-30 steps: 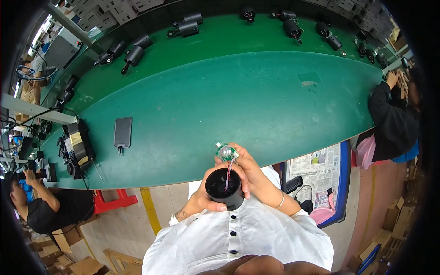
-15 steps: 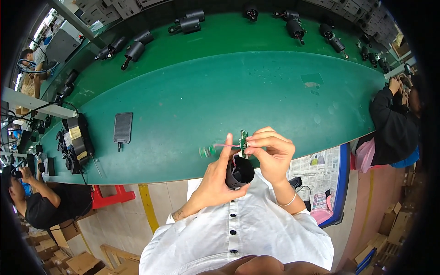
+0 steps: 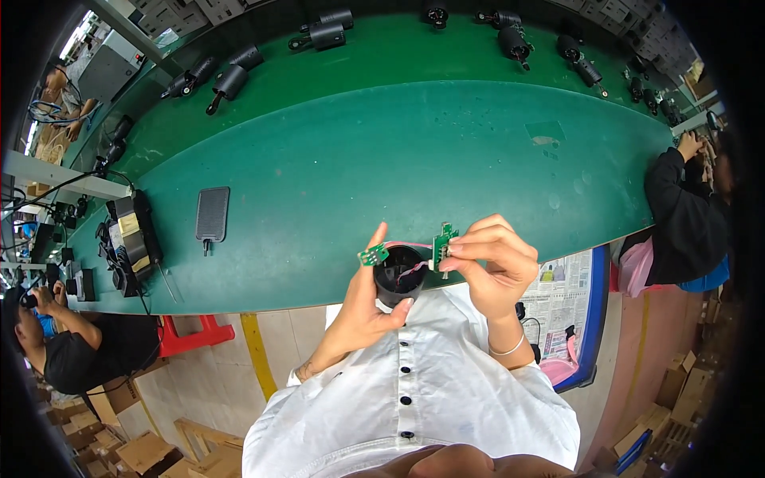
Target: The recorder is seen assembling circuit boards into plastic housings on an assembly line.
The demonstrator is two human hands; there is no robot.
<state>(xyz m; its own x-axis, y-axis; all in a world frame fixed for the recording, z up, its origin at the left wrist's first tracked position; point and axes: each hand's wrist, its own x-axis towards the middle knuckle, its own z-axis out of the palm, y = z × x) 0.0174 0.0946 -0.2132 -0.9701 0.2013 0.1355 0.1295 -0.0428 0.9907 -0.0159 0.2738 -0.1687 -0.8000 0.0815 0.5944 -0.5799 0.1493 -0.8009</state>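
Observation:
My left hand (image 3: 365, 309) is wrapped round a black cylindrical housing (image 3: 397, 296), its open mouth turned up, with the index finger stretched out. Between the thumb and fingers of my right hand (image 3: 496, 269) is a green circuit board (image 3: 441, 245), held upright just right of the housing's mouth. Thin wires run from a white connector on that board down into the housing. A second, smaller green circuit board (image 3: 373, 255) hangs by pink wires beside my left index finger, at the left rim of the housing; whether the finger touches it I cannot tell.
On the green table (image 3: 319, 191) lies a dark flat ribbed pad (image 3: 213, 215). A black taped device with cables (image 3: 135, 239) stands at the left. Several black cylindrical housings (image 3: 327, 35) line the back. A blue-edged tray with newspaper (image 3: 594, 319) is at my right; co-workers sit at both sides.
The right hand has drawn its board rightward, away from the housing's mouth. The housing has shifted slightly left and tilted more upright. The small board, blurred before, now hangs nearer the housing.

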